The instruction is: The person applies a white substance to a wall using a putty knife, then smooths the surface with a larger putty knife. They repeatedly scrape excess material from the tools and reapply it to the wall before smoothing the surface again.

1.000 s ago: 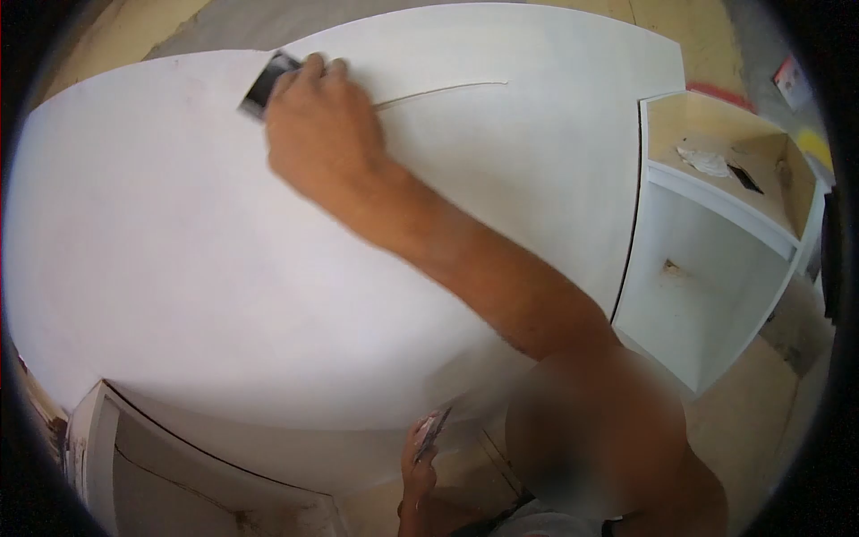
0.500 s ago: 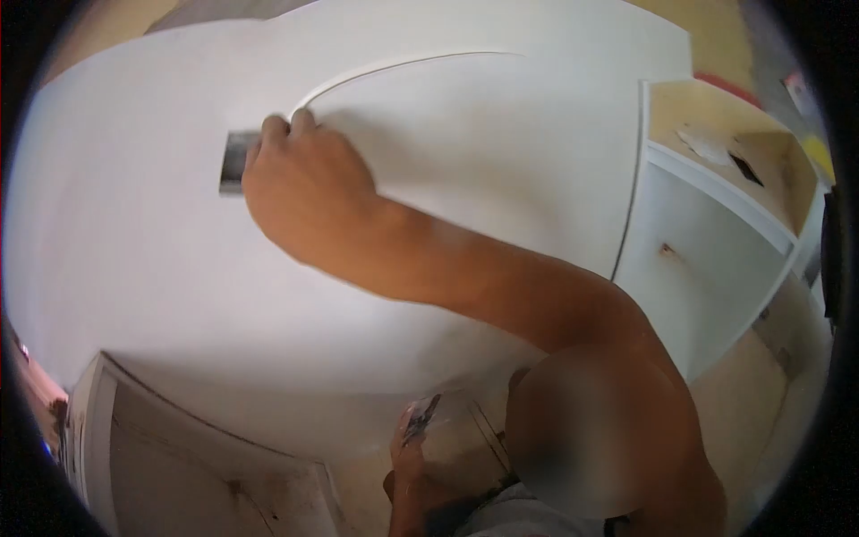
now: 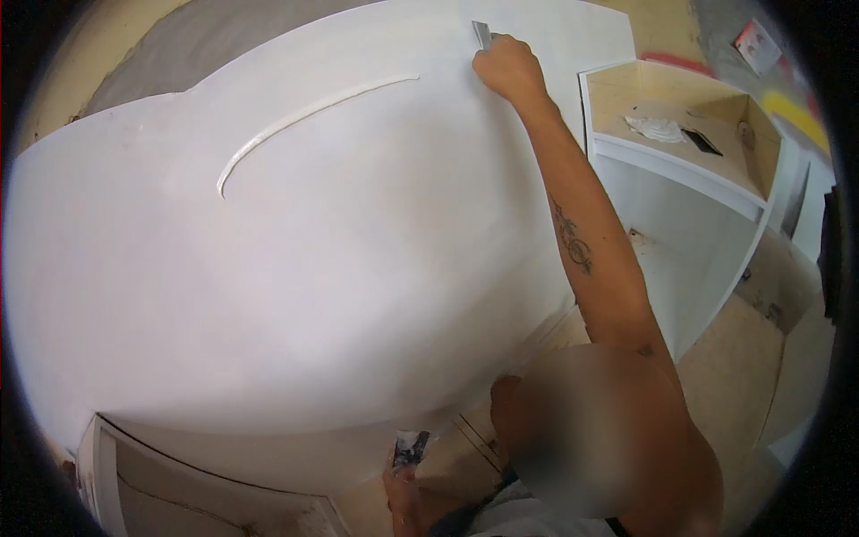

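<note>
My right hand (image 3: 510,70) is stretched out to the upper edge of a big white panel (image 3: 358,268). Its fingers are wrapped round a putty knife (image 3: 482,35), whose metal blade shows past the fist. On the panel, left of this hand, runs a curved raised ridge of white putty (image 3: 304,122). Low in the view, my left hand (image 3: 403,490) grips a second putty knife (image 3: 411,447), its blade smeared with white and dark patches. The fingers of the left hand are only partly visible.
At the right stands a white cabinet with an open shelf (image 3: 617,103); a crumpled white scrap (image 3: 656,129) and a dark flat piece (image 3: 702,141) lie on it. A white frame (image 3: 106,474) is at lower left. A grey wall patch (image 3: 215,54) shows behind the panel.
My right hand has swept from the panel's left-middle to its upper right with the putty knife. The putty ridge now shows whole, and the view has shifted. My left hand still holds its knife.
</note>
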A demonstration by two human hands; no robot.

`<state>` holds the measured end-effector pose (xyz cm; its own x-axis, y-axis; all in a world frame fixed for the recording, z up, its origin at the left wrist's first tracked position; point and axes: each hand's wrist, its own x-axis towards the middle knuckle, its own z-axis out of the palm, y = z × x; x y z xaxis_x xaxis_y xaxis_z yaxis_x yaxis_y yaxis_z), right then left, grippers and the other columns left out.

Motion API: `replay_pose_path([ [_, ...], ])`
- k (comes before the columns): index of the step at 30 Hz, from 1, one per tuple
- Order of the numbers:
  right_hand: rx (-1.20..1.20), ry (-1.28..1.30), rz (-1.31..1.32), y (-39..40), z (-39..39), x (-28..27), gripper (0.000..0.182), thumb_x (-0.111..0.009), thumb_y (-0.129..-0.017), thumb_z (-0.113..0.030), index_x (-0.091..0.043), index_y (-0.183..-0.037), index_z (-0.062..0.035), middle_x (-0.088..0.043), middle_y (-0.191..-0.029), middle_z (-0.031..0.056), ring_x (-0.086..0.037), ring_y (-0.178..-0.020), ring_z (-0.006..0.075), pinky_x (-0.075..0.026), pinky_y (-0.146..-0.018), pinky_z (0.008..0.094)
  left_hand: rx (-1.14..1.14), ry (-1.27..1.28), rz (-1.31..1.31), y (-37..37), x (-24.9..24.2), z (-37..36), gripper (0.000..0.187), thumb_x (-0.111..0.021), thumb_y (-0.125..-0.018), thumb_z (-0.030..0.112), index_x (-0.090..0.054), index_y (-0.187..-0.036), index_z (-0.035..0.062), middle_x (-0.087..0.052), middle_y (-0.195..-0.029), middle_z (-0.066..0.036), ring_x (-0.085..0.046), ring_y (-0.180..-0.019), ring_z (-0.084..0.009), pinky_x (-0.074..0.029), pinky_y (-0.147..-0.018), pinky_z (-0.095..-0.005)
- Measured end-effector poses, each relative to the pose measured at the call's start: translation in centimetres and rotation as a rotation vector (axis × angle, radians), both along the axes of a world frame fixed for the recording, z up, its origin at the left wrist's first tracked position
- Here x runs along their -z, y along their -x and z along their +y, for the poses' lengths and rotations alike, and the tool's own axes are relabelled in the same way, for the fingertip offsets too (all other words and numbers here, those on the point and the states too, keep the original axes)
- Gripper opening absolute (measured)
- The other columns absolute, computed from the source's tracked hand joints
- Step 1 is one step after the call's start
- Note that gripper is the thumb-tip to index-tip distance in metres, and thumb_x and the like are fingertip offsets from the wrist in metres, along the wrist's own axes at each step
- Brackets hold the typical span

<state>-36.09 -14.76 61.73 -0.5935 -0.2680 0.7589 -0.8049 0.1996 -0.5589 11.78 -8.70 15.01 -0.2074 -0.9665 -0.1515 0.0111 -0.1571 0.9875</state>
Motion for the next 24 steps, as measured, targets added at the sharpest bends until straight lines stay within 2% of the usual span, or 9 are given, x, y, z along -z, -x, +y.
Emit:
replay_pose_path([
  [2,0.017,0.015,0.068,-1.1,-0.7,-0.1,0.030,-0.051,-0.078,-0.014,-0.068,-0.095,0.0044,-0.068,-0.100,0.0245,-0.066,-0.093,0.0398,-0.052,-0.084,0.0475,0.028,0.039,-0.090,-1.0,2.9,-0.4,0.055,-0.056,-0.079,-0.005,-0.052,-0.134,-0.0034,-0.057,-0.128,-0.017,-0.062,-0.106,-0.0269,-0.051,-0.088,-0.0303],
  [4,0.055,0.047,0.174,-2.8,-2.0,0.1,0.030,-0.051,-0.079,-0.014,-0.068,-0.095,0.0043,-0.068,-0.095,0.0241,-0.066,-0.090,0.0394,-0.052,-0.082,0.0467,0.066,0.938,-1.047,-4.3,12.8,-1.2,0.046,-0.058,-0.080,-0.002,-0.060,-0.126,-0.0004,-0.059,-0.127,-0.016,-0.063,-0.103,-0.0309,-0.049,-0.088,-0.0316],
  [5,0.095,0.074,0.274,-4.0,-2.6,0.4,0.029,-0.052,-0.079,-0.015,-0.067,-0.095,0.0041,-0.068,-0.091,0.0236,-0.065,-0.087,0.0390,-0.053,-0.081,0.0459,0.058,0.930,-1.043,-3.2,10.7,-0.6,0.046,-0.058,-0.080,-0.002,-0.060,-0.126,-0.0004,-0.059,-0.127,-0.016,-0.063,-0.103,-0.0309,-0.049,-0.088,-0.0316],
  [7,0.069,0.122,0.348,-7.3,-4.1,0.9,0.026,-0.053,-0.078,-0.013,-0.066,-0.092,0.0036,-0.066,-0.089,0.0228,-0.065,-0.084,0.0385,-0.053,-0.079,0.0458,0.103,0.351,-0.397,-1.4,6.5,0.5,0.036,-0.059,-0.081,0.000,-0.067,-0.116,0.0016,-0.059,-0.130,-0.016,-0.061,-0.107,-0.0336,-0.047,-0.093,-0.0318],
  [13,-0.051,0.301,0.577,-20.0,-6.2,2.0,0.020,-0.056,-0.074,-0.005,-0.062,-0.089,0.0078,-0.060,-0.092,0.0226,-0.063,-0.082,0.0339,-0.054,-0.072,0.0430,0.076,0.169,-0.121,-2.0,9.3,-2.0,0.039,-0.059,-0.080,-0.001,-0.065,-0.118,0.0000,-0.059,-0.129,-0.015,-0.061,-0.109,-0.0314,-0.046,-0.094,-0.0310],
  [16,-0.118,0.373,0.638,-25.8,-7.3,2.3,0.028,-0.059,-0.074,-0.005,-0.062,-0.096,0.0123,-0.058,-0.091,0.0202,-0.059,-0.079,0.0292,-0.054,-0.064,0.0351,0.056,0.064,0.050,-2.5,10.5,-2.7,0.040,-0.059,-0.080,-0.002,-0.064,-0.120,-0.0010,-0.059,-0.128,-0.015,-0.061,-0.109,-0.0301,-0.045,-0.094,-0.0305],
  [17,-0.108,0.307,0.654,-27.6,-7.3,2.3,0.025,-0.062,-0.081,-0.010,-0.064,-0.096,0.0098,-0.058,-0.093,0.0191,-0.057,-0.083,0.0270,-0.053,-0.063,0.0339,0.047,0.060,0.052,-1.6,8.3,-2.1,0.040,-0.059,-0.080,-0.002,-0.064,-0.120,-0.0010,-0.059,-0.128,-0.015,-0.061,-0.109,-0.0301,-0.045,-0.094,-0.0305],
  [19,-0.058,0.340,0.729,-30.6,-7.3,2.7,0.025,-0.064,-0.073,-0.008,-0.064,-0.091,0.0092,-0.057,-0.083,0.0165,-0.056,-0.076,0.0242,-0.051,-0.055,0.0309,-0.017,0.001,0.394,1.2,1.3,-1.1,0.055,-0.054,-0.076,-0.003,-0.047,-0.130,-0.0090,-0.062,-0.112,-0.017,-0.064,-0.093,-0.0246,-0.054,-0.079,-0.0336],
  [24,-0.132,0.133,0.878,-35.4,-6.9,4.6,0.028,-0.066,-0.074,-0.013,-0.066,-0.092,0.0080,-0.056,-0.086,0.0182,-0.055,-0.081,0.0265,-0.048,-0.058,0.0334,-0.073,-0.112,0.395,-1.1,3.9,-1.7,0.047,-0.056,-0.085,0.003,-0.048,-0.130,-0.0059,-0.061,-0.117,-0.016,-0.063,-0.103,-0.0282,-0.052,-0.088,-0.0366],
])
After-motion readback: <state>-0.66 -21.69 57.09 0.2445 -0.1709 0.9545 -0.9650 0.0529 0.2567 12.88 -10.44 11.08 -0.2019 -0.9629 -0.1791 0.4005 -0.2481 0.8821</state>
